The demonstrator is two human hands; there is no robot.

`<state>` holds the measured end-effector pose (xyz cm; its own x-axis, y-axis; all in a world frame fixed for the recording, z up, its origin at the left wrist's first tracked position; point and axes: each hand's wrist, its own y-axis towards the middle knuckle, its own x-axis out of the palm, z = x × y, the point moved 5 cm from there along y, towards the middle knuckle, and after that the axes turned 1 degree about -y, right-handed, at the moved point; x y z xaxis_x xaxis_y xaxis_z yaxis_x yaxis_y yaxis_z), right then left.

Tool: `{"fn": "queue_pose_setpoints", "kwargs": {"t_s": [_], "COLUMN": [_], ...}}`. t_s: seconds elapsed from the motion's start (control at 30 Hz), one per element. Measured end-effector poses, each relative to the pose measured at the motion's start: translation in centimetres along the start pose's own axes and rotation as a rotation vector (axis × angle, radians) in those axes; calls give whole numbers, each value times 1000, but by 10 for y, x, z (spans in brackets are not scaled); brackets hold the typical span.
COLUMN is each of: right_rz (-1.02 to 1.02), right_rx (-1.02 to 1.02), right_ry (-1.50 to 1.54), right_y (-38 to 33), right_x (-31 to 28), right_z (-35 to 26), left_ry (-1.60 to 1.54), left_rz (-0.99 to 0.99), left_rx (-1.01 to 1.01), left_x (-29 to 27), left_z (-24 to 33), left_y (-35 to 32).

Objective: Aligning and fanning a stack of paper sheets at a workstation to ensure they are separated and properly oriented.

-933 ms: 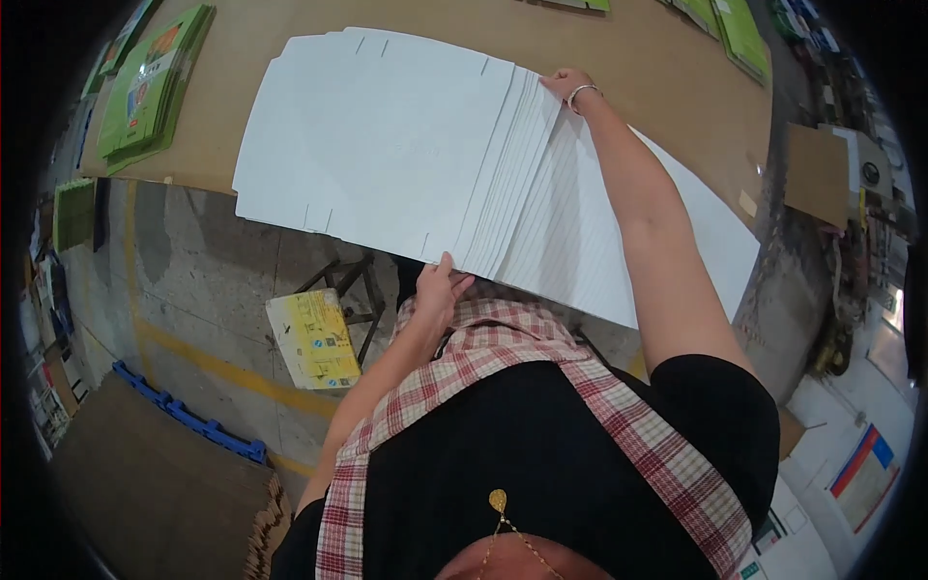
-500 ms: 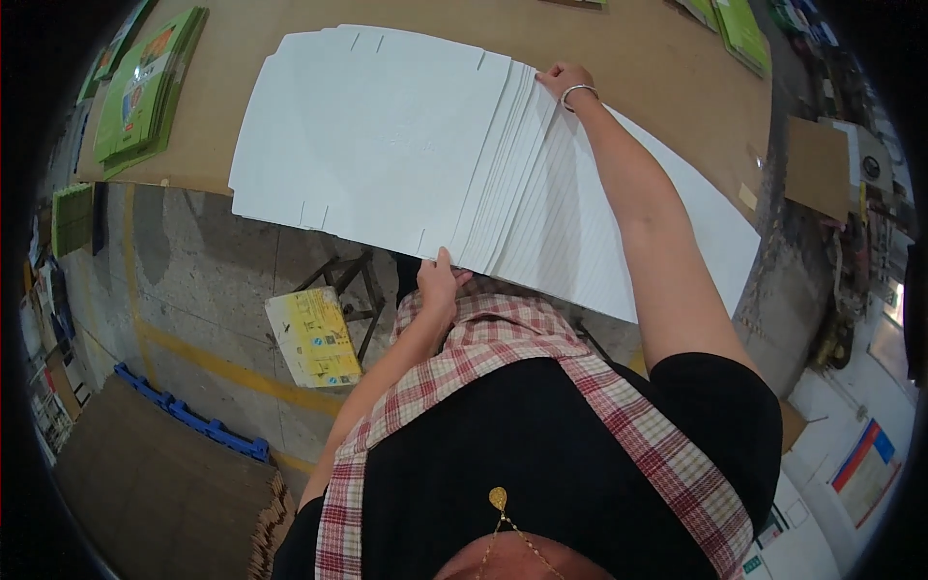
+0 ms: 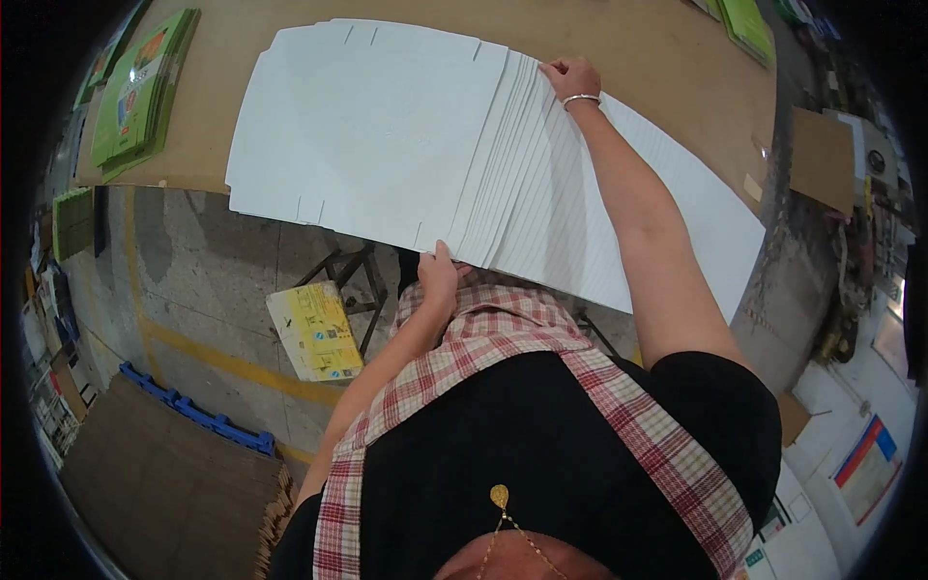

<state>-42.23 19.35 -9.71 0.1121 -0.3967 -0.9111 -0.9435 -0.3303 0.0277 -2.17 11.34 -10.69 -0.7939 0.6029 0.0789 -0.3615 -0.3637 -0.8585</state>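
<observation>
A fanned stack of white flat cardboard blanks [image 3: 367,126] lies across the table, with slits cut along the edges of the top one. The blanks overlap in narrow steps toward the right. My left hand [image 3: 440,275] grips their near edge, thumb on top and the other fingers partly hidden below. At the far edge, my right hand [image 3: 573,77], a bracelet on its wrist, is closed with thumb and fingers pinching the stepped edges of the blanks. The right forearm passes over the fanned part.
Green printed cartons [image 3: 140,92] lie flat in a pile at the table's far left, and more green ones [image 3: 742,29] at the far right. Below the brown tabletop [image 3: 208,97] stands a stool [image 3: 314,332] with a yellow printed top. Stacked brown cardboard [image 3: 164,464] sits lower left beside a blue plastic edge [image 3: 198,411].
My right hand has shifted slightly to the right along the far edge, its wrist turning a little. The left hand keeps its hold at the near edge. The view has moved slightly.
</observation>
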Motion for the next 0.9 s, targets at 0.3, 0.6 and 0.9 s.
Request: {"fn": "queue_pose_setpoints", "kwargs": {"t_s": [0.3, 0.6, 0.9], "right_rz": [172, 214, 204], "right_rx": [-109, -143, -159], "right_ry": [103, 69, 68], "right_y": [-10, -10, -17], "right_x": [-3, 1, 5], "right_z": [2, 3, 4], "left_ry": [175, -269, -542], "left_rz": [-34, -164, -83], "left_rx": [-77, -246, -403], "left_x": [-2, 8, 9], "left_z": [-3, 7, 7], "left_y": [-1, -16, 2]}}
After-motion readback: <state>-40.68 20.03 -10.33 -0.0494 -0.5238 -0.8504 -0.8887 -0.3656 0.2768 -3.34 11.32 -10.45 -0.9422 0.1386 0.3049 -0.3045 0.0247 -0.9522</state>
